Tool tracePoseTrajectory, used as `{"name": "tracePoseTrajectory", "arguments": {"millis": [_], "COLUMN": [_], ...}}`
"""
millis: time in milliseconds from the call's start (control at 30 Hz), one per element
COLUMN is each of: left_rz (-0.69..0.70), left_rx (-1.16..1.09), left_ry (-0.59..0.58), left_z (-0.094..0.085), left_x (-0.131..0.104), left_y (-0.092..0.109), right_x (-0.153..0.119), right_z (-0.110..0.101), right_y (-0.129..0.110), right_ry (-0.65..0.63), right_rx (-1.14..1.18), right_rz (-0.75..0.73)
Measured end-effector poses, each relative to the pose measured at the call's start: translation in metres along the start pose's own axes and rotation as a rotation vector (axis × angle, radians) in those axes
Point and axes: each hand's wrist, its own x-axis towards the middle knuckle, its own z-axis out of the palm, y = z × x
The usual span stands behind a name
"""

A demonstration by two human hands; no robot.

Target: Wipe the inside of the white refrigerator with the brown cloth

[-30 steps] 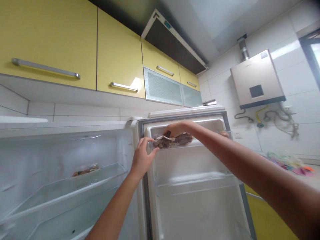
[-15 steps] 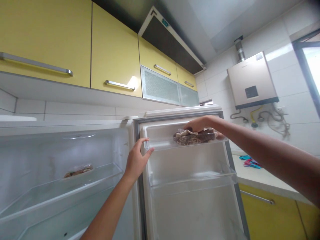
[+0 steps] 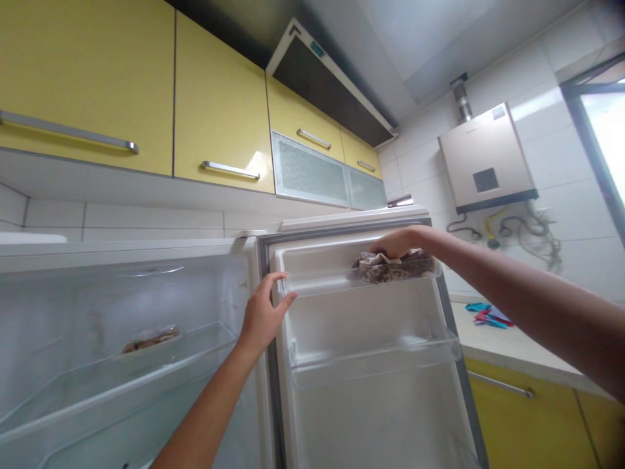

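The upper clear door shelf (image 3: 322, 284) is fixed inside the open fridge door (image 3: 351, 319). My left hand (image 3: 261, 316) is at its left end, index finger near the top edge and thumb lower on the front, closed around that corner. In the shelf's right half, my right hand (image 3: 401, 242) presses down on a bunched brown and cream patterned cloth (image 3: 393, 268). Its fingers are curled into the folds and partly hidden. The cloth shows through the clear front and reaches nearly to the right end.
A lower clear door shelf (image 3: 375, 355) sits below. Inside the fridge, a small clear package (image 3: 152, 339) with brown contents lies on a glass shelf (image 3: 205, 342). Colourful cloths (image 3: 491, 317) lie on the counter (image 3: 473, 339) at right. Yellow cabinets (image 3: 222, 98) hang above.
My right hand and the patterned cloth have moved to the right along the upper door shelf. My left hand stays at the left end. The view has shifted slightly.
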Motion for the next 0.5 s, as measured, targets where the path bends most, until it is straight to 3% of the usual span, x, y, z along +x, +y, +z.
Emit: {"name": "tracePoseTrajectory", "arguments": {"millis": [233,500], "left_rz": [0.0,-0.017], "left_rx": [-0.014,-0.059], "left_ry": [-0.003,0.027], "left_z": [0.0,0.005], "left_x": [0.0,-0.002], "left_y": [0.003,0.01], "right_x": [0.023,0.066], "right_z": [-0.005,-0.012], "right_y": [-0.026,-0.106], "right_ry": [-0.001,0.131], "right_rx": [-0.009,-0.041], "right_rz": [-0.113,-0.237]}}
